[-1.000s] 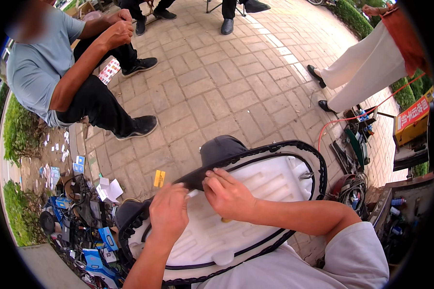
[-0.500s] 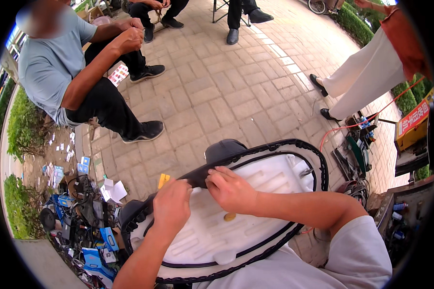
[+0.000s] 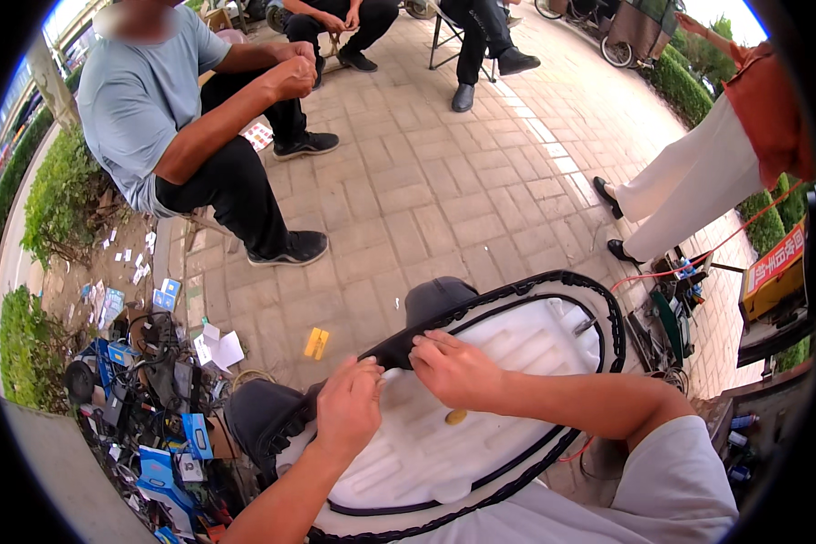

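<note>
An upturned scooter seat lies across my lap, its white plastic base (image 3: pixel 508 363) facing up. A black seat cover (image 3: pixel 392 352) wraps round its rim, and its gathered edge runs all the way about the base. My left hand (image 3: pixel 350 410) is closed on the cover at the far rim, left of the middle. Just to its right, my right hand (image 3: pixel 453 367) pinches the same stretch of edge, fingers bent over it. The fingertips partly hide the bit of cover they grip. A small yellowish oval spot (image 3: pixel 456 417) shows on the base.
Boxes, cables and scrap parts (image 3: pixel 154 408) are heaped at left. A yellow card (image 3: pixel 316 343) lies on the paving (image 3: pixel 381 199). One person (image 3: pixel 145 109) sits at far left; another in white trousers (image 3: pixel 698 154) stands at right, near tools (image 3: pixel 666 313). Others sit farther back.
The view has shifted, so the surroundings sit a little lower and farther right. Both hands keep hold of the cover's far edge; the seat's left end appears tilted or turned slightly.
</note>
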`<action>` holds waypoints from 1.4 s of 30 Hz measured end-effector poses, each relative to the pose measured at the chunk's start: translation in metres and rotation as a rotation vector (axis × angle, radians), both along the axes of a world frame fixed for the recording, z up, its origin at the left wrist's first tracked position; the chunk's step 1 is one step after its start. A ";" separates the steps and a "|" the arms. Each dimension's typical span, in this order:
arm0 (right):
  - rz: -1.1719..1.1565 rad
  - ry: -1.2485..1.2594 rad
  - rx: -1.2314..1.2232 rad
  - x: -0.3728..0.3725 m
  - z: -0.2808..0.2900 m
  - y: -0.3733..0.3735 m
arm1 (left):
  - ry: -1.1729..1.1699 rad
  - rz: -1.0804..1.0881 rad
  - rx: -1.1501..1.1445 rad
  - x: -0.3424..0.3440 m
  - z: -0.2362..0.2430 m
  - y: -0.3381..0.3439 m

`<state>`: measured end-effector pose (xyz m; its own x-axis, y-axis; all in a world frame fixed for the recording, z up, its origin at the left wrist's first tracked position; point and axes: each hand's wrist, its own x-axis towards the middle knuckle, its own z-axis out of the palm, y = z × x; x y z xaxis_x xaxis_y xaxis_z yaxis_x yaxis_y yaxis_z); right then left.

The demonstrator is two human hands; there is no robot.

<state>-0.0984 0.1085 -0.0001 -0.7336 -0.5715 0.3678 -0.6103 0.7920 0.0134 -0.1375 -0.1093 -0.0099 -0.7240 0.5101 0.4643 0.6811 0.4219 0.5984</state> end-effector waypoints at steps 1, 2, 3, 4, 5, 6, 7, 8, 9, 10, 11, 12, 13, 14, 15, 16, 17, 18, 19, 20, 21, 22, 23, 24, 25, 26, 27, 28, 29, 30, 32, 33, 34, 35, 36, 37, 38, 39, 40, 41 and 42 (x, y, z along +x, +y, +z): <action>-0.008 0.025 -0.012 -0.002 -0.001 0.000 | 0.004 -0.003 0.002 -0.002 -0.004 0.000; 0.002 0.010 -0.021 -0.004 -0.004 0.001 | 0.006 -0.014 0.003 -0.002 -0.006 0.001; 0.011 -0.006 -0.031 -0.008 -0.008 0.003 | 0.017 -0.008 -0.007 -0.003 -0.007 0.001; 0.022 -0.021 -0.041 -0.011 -0.011 0.004 | 0.028 -0.002 -0.017 -0.005 -0.007 0.002; 0.012 -0.069 -0.018 -0.013 -0.012 0.005 | 0.034 0.008 -0.022 -0.008 -0.009 0.003; 0.002 -0.116 0.004 -0.014 -0.014 0.006 | 0.038 -0.004 -0.021 -0.011 -0.010 0.003; -0.007 -0.163 0.025 -0.015 -0.013 0.008 | 0.042 -0.016 -0.021 -0.014 -0.012 0.004; -0.014 -0.170 0.023 -0.015 -0.016 0.008 | 0.032 -0.022 -0.023 -0.015 -0.016 0.003; -0.020 -0.177 0.020 -0.015 -0.017 0.008 | 0.014 -0.023 -0.034 -0.017 -0.018 0.003; -0.025 -0.183 0.018 -0.016 -0.019 0.009 | -0.002 -0.023 -0.045 -0.021 -0.018 0.004; -0.015 -0.156 -0.003 -0.018 -0.022 0.008 | -0.019 -0.022 -0.061 -0.023 -0.019 0.004; -0.005 -0.128 -0.024 -0.022 -0.026 0.007 | -0.091 -0.001 -0.121 -0.024 -0.018 0.003; 0.006 -0.100 -0.045 -0.025 -0.030 0.006 | -0.164 0.021 -0.179 -0.024 -0.015 0.002; 0.000 -0.139 -0.060 -0.030 -0.033 0.004 | -0.225 0.041 -0.233 -0.026 -0.012 0.001; -0.006 -0.178 -0.075 -0.034 -0.037 0.002 | -0.232 0.051 -0.237 -0.027 -0.011 0.001; -0.012 -0.217 -0.090 -0.036 -0.039 0.002 | -0.239 0.061 -0.240 -0.027 -0.010 0.001; -0.014 -0.232 -0.105 -0.038 -0.039 0.001 | -0.253 0.074 -0.251 -0.025 -0.010 0.000; -0.017 -0.248 -0.120 -0.038 -0.040 0.003 | -0.237 0.063 -0.253 -0.026 -0.011 0.000; -0.021 -0.264 -0.134 -0.038 -0.041 0.003 | -0.221 0.050 -0.254 -0.026 -0.011 0.000; -0.037 -0.233 -0.123 -0.037 -0.040 0.002 | -0.203 0.033 -0.253 -0.026 -0.013 0.001; -0.054 -0.202 -0.111 -0.035 -0.039 0.000 | -0.142 0.030 -0.221 -0.025 -0.013 0.002; -0.072 -0.171 -0.100 -0.032 -0.037 -0.001 | -0.082 0.026 -0.189 -0.022 -0.011 0.003; -0.083 -0.171 -0.081 -0.031 -0.035 -0.002 | -0.021 0.019 -0.160 -0.022 -0.011 0.003; -0.095 -0.171 -0.062 -0.030 -0.033 -0.002 | 0.006 0.002 -0.152 -0.021 -0.013 0.002; -0.106 -0.170 -0.043 -0.028 -0.032 -0.003 | 0.033 -0.014 -0.144 -0.020 -0.014 0.001; -0.121 -0.152 -0.034 -0.027 -0.030 -0.004 | 0.064 -0.032 -0.136 -0.020 -0.015 0.000; -0.136 -0.134 -0.025 -0.026 -0.030 -0.006 | 0.082 -0.025 -0.148 -0.020 -0.013 0.001; -0.150 -0.116 -0.015 -0.026 -0.029 -0.007 | 0.101 -0.017 -0.161 -0.019 -0.009 0.001; -0.153 -0.114 -0.013 -0.025 -0.027 -0.007 | 0.119 -0.008 -0.173 -0.019 -0.006 0.001; -0.155 -0.112 -0.010 -0.025 -0.025 -0.008 | 0.140 0.025 -0.193 -0.017 -0.005 0.001; -0.155 -0.113 -0.009 -0.024 -0.023 -0.008 | 0.181 0.090 -0.234 -0.012 -0.003 0.002; -0.153 -0.116 -0.010 -0.024 -0.023 -0.007 | 0.190 0.109 -0.255 -0.010 0.000 0.002; -0.152 -0.118 -0.011 -0.024 -0.023 -0.006 | 0.199 0.128 -0.276 -0.009 0.004 0.003; -0.149 -0.117 -0.012 -0.024 -0.023 -0.007 | 0.206 0.150 -0.298 -0.009 0.006 0.003; -0.147 -0.116 -0.013 -0.024 -0.022 -0.007 | 0.233 0.119 -0.307 -0.009 0.005 0.002; -0.144 -0.116 -0.014 -0.024 -0.022 -0.007 | 0.259 0.087 -0.316 -0.010 0.002 0.001; -0.149 -0.125 -0.016 -0.024 -0.022 -0.007 | 0.285 0.056 -0.322 -0.012 0.001 0.001; -0.154 -0.134 -0.019 -0.023 -0.022 -0.007 | 0.298 0.032 -0.362 -0.012 0.003 0.000; -0.158 -0.143 -0.022 -0.023 -0.022 -0.007 | 0.310 0.006 -0.402 -0.013 0.005 -0.001; -0.163 -0.121 -0.025 -0.022 -0.021 -0.008 | 0.324 -0.019 -0.440 -0.013 0.008 -0.002; -0.169 -0.100 -0.028 -0.022 -0.021 -0.008 | 0.309 -0.032 -0.468 -0.013 0.008 -0.003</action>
<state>-0.1207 0.1003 -0.0207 -0.8516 -0.4277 0.3029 -0.4660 0.8824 -0.0642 -0.1509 -0.1119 -0.0014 -0.5710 0.7325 0.3706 0.8119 0.5707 0.1229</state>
